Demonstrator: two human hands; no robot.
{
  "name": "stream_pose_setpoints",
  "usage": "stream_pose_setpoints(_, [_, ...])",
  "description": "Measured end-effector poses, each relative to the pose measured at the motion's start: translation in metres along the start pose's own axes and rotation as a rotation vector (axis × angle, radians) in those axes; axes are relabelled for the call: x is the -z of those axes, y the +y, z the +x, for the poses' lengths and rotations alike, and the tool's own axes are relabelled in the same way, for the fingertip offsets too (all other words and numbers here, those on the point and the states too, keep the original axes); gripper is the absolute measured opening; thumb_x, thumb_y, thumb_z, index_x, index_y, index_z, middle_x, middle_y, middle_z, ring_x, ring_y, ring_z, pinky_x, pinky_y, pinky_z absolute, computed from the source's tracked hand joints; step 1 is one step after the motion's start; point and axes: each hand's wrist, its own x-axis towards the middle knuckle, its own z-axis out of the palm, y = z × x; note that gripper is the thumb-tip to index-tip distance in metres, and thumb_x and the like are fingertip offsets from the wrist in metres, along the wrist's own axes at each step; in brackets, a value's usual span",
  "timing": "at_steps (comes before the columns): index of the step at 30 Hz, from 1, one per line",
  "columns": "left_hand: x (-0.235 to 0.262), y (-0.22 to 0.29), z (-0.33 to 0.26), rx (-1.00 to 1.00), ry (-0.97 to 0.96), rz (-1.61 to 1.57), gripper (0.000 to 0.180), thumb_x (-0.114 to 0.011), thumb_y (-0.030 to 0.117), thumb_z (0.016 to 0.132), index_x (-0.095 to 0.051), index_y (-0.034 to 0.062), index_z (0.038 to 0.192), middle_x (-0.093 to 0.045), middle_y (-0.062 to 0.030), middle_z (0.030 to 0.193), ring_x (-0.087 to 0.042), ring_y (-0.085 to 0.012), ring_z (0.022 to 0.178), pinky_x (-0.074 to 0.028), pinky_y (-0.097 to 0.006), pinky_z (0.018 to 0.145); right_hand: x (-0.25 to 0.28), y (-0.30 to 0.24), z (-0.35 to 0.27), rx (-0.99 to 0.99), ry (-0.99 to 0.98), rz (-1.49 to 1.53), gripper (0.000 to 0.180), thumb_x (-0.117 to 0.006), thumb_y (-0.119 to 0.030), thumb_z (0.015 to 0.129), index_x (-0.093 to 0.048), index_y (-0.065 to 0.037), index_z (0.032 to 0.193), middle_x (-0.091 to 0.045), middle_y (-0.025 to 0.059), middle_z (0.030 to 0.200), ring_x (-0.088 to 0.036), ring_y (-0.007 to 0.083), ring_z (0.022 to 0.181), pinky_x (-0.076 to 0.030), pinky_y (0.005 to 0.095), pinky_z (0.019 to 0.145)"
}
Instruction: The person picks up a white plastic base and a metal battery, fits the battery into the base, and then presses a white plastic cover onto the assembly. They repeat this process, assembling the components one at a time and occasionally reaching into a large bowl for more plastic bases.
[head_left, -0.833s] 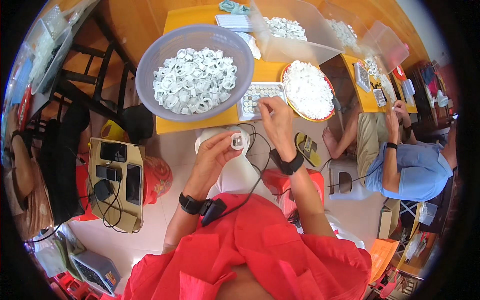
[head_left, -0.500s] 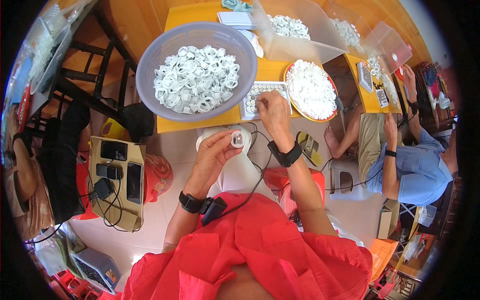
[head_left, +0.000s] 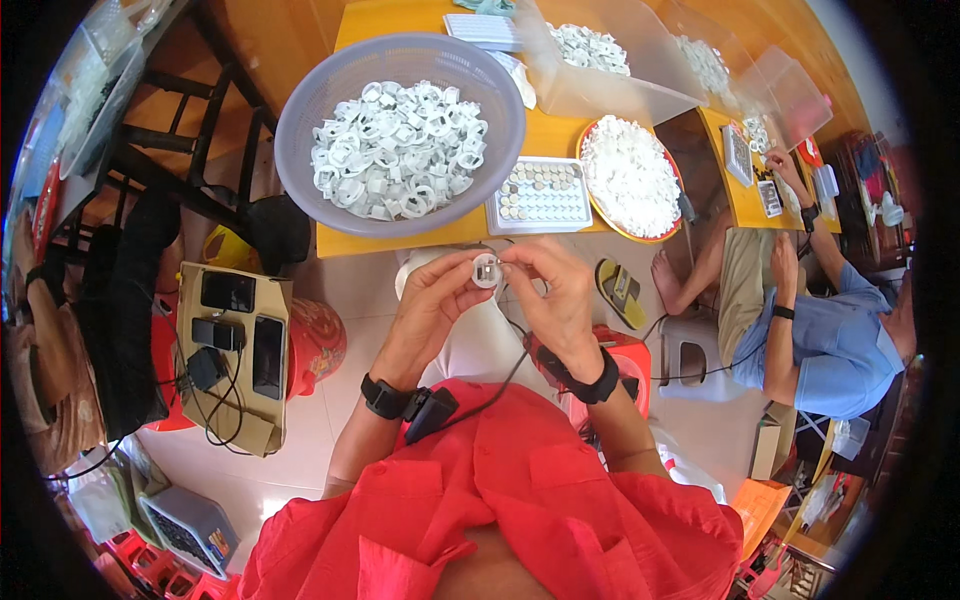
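Observation:
My left hand (head_left: 432,300) pinches a small round white plastic housing (head_left: 486,270) with a square opening and metal inside. My right hand (head_left: 556,296) is closed in a pinch at the housing's right edge; whatever sits between its fingertips is too small to make out. Both hands are above my lap, just in front of the table (head_left: 390,243). Beyond them lies a white tray (head_left: 545,226) with round pockets, partly filled with silver button cells (head_left: 548,178). A large grey-purple basket (head_left: 300,170) full of white plastic housings (head_left: 400,150) stands left of the tray.
Right of the tray, a red-rimmed plate (head_left: 638,236) bears heaped small white parts (head_left: 628,172). Behind stands a clear bin (head_left: 640,95) of white pieces. A co-worker in a blue shirt (head_left: 835,345) sits at the right. Phones lie on a cardboard box (head_left: 262,415) at left. A cable hangs near my hands.
My right hand has come back from the tray of button cells to the housing in my left hand. The left hand has stayed nearly in place. The co-worker's hand at right has shifted.

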Motion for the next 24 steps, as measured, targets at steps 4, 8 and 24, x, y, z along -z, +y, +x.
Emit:
stream_pose_setpoints(4, [-0.002,-0.001,-0.002,-0.016,-0.008,0.043,0.024,-0.051,0.011,0.088,-0.057,-0.0014,0.108,-0.059,-0.0096,0.105,-0.059,-0.0154,0.091,-0.051,-0.029,0.080,-0.008,0.001,-0.007,0.158,0.084,-0.120,0.013,-0.059,0.008,0.071,-0.060,0.001,0.083,-0.057,0.0124,0.076,-0.058,0.0267,0.065,-0.045,0.0307,0.056])
stream_pose_setpoints(8, [-0.006,0.000,-0.006,-0.051,0.013,0.085,0.024,-0.051,0.009,0.088,-0.057,-0.0012,0.108,-0.059,-0.0095,0.105,-0.058,-0.0148,0.091,-0.052,-0.028,0.079,-0.011,0.002,-0.011,0.249,0.112,-0.160,0.016,-0.060,0.009,0.070,-0.060,0.001,0.084,-0.058,0.0118,0.077,-0.058,0.0261,0.064,-0.045,0.0306,0.055])
stream_pose_setpoints(24, [-0.011,0.001,-0.009,-0.141,0.040,0.208,0.021,-0.057,0.009,0.085,-0.061,0.0012,0.103,-0.062,-0.0047,0.092,-0.058,-0.0090,0.081,-0.052,-0.025,0.071,-0.003,-0.003,-0.014,0.146,0.049,-0.112,0.014,-0.064,0.007,0.068,-0.061,0.000,0.080,-0.058,0.0107,0.075,-0.058,0.0252,0.065,-0.045,0.0301,0.055])
